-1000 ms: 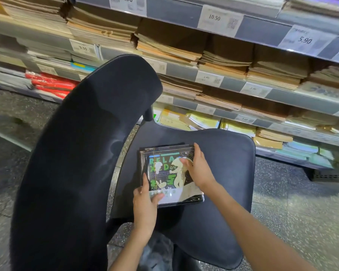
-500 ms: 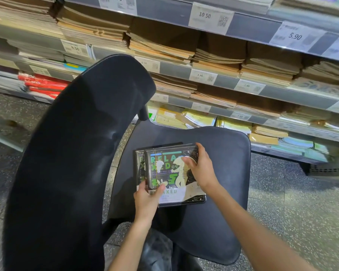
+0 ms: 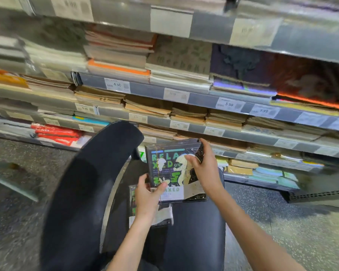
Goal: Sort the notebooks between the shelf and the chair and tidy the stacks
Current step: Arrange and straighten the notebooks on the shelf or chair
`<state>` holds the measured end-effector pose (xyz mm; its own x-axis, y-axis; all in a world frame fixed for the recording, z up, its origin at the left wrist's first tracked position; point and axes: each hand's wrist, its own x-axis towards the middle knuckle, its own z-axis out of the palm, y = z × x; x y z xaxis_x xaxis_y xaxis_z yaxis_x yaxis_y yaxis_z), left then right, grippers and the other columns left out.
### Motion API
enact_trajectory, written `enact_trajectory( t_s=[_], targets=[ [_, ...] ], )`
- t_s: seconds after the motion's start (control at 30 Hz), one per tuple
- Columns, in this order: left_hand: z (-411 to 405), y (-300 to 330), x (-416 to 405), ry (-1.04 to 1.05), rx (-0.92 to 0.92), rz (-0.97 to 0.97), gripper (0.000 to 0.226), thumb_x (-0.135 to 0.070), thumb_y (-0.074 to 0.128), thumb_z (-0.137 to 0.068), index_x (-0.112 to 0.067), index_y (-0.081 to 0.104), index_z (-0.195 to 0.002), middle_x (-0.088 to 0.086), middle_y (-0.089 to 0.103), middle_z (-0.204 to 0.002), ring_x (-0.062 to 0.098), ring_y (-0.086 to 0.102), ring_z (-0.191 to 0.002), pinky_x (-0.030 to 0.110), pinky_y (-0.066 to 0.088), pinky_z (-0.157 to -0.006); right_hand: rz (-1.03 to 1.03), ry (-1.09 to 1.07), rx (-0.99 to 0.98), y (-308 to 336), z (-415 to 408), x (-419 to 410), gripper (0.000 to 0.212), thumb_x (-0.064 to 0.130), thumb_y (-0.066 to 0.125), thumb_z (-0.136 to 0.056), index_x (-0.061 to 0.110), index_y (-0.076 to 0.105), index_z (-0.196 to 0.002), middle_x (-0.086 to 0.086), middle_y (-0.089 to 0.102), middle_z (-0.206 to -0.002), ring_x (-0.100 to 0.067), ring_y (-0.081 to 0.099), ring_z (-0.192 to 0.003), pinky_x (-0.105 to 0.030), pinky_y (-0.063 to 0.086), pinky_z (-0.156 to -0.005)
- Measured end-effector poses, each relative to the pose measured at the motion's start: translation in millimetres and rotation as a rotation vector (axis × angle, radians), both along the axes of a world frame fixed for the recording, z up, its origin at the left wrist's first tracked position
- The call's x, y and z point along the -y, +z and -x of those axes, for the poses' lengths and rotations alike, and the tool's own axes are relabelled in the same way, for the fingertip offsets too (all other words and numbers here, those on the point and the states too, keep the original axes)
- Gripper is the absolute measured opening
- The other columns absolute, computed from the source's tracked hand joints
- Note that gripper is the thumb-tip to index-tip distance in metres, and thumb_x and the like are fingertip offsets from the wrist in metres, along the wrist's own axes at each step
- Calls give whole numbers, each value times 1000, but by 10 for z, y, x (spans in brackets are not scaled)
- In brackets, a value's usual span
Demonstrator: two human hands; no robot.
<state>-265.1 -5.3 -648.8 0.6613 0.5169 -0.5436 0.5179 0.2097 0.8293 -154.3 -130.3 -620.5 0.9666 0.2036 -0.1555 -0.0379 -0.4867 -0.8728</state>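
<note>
Above the chair: your hands are gripping a notebook stack.
Left hand: pinching its lower corner.
Right hand: clasping its far edge.

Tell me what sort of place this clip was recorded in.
Most likely a stationery shop aisle: tiered shelves packed with stacked notebooks, price tags such as 4.50 on the shelf edges, and a speckled floor.
</note>
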Motion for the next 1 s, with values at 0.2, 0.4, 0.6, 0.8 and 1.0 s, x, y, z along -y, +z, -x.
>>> enact_trajectory(
  t_s=[0.2,0.4,0.6,0.8,1.0],
  targets=[
    [-422,1055,10,-67,187,-118,42,-20,74,-77,-26,48,-109,-6,64,-99,12,61,-90,33,50,-83,-62,-52,184,1158,-300,87,61,29,61,-89,20,31,-141,0,47,-134,-16,46,-122,-35,40,-101],
    [-708,2212,38,-91,364,-201,53,-26,74,-76,-24,44,-121,-10,59,-106,11,57,-99,35,46,-89,-150,-84,364,2374,-439,184,61,26,60,-89,22,29,-142,6,41,-139,-7,38,-126,-21,31,-101],
    [-849,3213,91,-135,545,-288,46,-30,72,-78,-32,43,-113,-24,53,-93,2,53,-90,18,38,-72,-216,-112,484,3447,-507,281,63,25,59,-90,25,27,-143,9,42,-138,-4,39,-123,-21,34,-100],
    [-1031,4162,96,-156,664,-363,42,-29,71,-78,-27,44,-110,-23,49,-88,-4,51,-83,11,33,-62,-186,-144,665,4399,-634,294,62,24,61,-89,20,29,-142,4,46,-136,-7,44,-122,-18,34,-97],
    [-1309,4982,-48,-131,726,-409,61,-33,72,-76,-15,46,-128,-10,52,-103,10,51,-95,25,41,-82,-187,-173,850,5175,-832,185,59,26,59,-90,19,31,-142,6,49,-129,-5,45,-116,-19,36,-96]
  ],
)
